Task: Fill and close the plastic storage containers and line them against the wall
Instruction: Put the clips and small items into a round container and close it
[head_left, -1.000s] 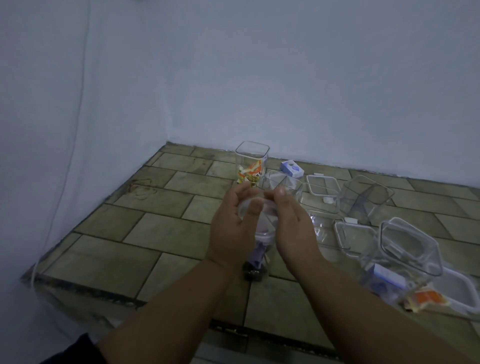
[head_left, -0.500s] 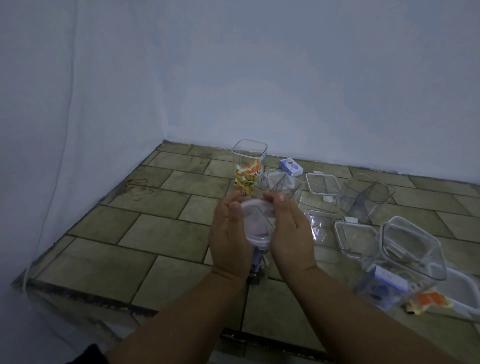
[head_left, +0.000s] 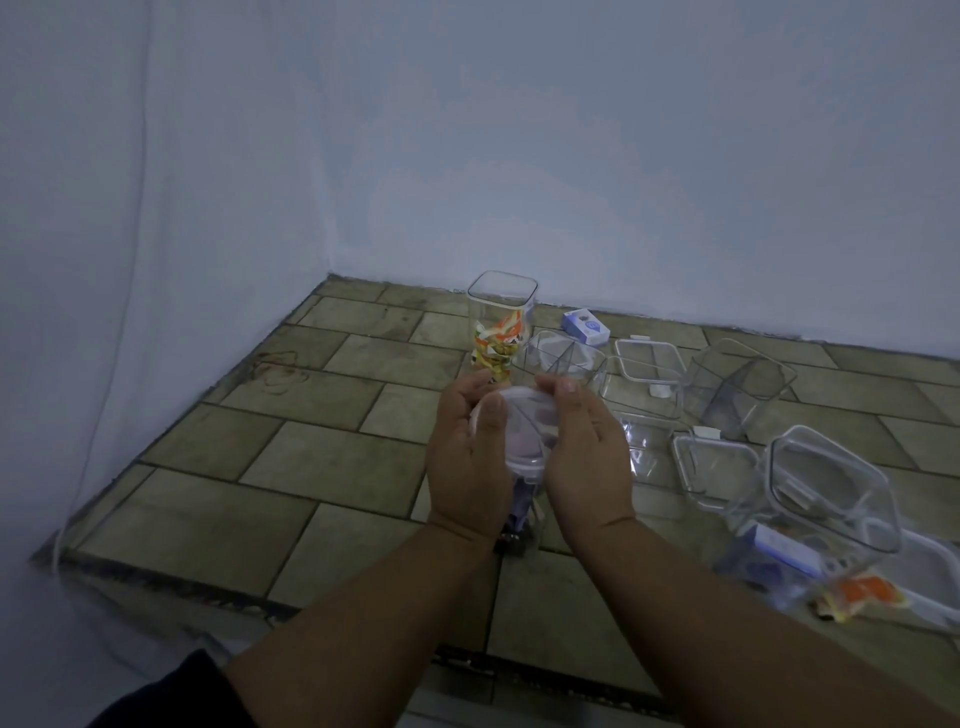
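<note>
Now our left hand (head_left: 470, 447) and right hand (head_left: 582, 447) pinch the light, slippery clear plastic lid (head_left: 519, 431) by its rims

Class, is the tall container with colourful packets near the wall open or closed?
Open: the tall container shows a bare square rim, with no lid on it.

A bare room in a home: plain bluish walls (head_left: 467, 130) meet a brown tiled floor (head_left: 291, 457).
</note>
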